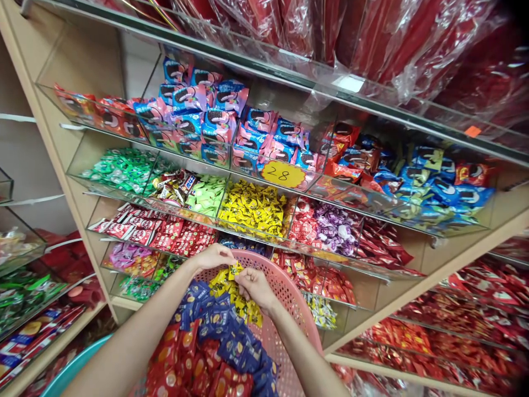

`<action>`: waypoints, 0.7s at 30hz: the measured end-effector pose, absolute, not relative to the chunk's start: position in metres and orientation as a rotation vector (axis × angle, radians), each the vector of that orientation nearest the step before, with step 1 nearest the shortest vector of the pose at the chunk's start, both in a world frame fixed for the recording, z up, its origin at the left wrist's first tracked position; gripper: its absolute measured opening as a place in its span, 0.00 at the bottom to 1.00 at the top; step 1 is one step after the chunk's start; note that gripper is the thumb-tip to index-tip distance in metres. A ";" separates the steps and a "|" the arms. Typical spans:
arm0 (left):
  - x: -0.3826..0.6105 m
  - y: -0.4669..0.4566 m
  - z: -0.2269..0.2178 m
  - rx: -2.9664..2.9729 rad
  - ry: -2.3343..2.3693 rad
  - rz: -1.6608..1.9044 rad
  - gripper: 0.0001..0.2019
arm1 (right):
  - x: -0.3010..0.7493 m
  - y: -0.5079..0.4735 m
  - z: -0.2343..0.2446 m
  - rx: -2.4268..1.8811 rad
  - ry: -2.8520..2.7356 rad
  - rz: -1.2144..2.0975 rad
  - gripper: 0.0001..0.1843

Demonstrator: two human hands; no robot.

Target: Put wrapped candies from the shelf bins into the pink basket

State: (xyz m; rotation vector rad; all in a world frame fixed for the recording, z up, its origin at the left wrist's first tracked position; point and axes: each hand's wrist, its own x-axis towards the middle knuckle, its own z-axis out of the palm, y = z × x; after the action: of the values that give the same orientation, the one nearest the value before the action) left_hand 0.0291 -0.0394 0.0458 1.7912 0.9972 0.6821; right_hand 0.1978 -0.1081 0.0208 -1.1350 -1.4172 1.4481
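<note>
Over a pink perforated plastic basket, both my hands meet at a small yellow-wrapped candy. My left hand comes in from the left with thumb and fingers pinched at the candy's upper edge. From the right, my right hand pinches the same candy lower down, its fingers curled in. Beneath them lies a pile of yellow candies in the basket. Dark blue wrapped candies and red packets fill the nearer part, partly behind my left forearm.
Ahead, clear-fronted shelves hold sorted sweets, including a compartment of yellow candies and blue-pink cookie packs. A yellow price tag reads 28. A teal tub rim shows at lower left. Red packets line shelves at right.
</note>
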 end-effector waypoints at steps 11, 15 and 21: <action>0.021 -0.038 0.056 1.970 0.967 0.471 0.14 | 0.197 -0.112 0.014 -1.160 -1.566 1.413 0.17; 0.022 -0.036 0.052 1.983 0.913 0.496 0.11 | 0.197 -0.111 0.016 -1.148 -1.556 1.400 0.17; 0.027 -0.039 0.054 1.800 0.927 0.551 0.13 | 0.202 -0.106 0.020 -1.218 -1.522 1.381 0.16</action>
State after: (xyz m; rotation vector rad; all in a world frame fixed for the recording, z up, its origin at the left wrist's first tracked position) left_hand 0.0269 -0.0387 0.0541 1.8001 0.9273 0.5513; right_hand 0.2021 -0.1059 0.0195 -1.2184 -1.5222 1.3807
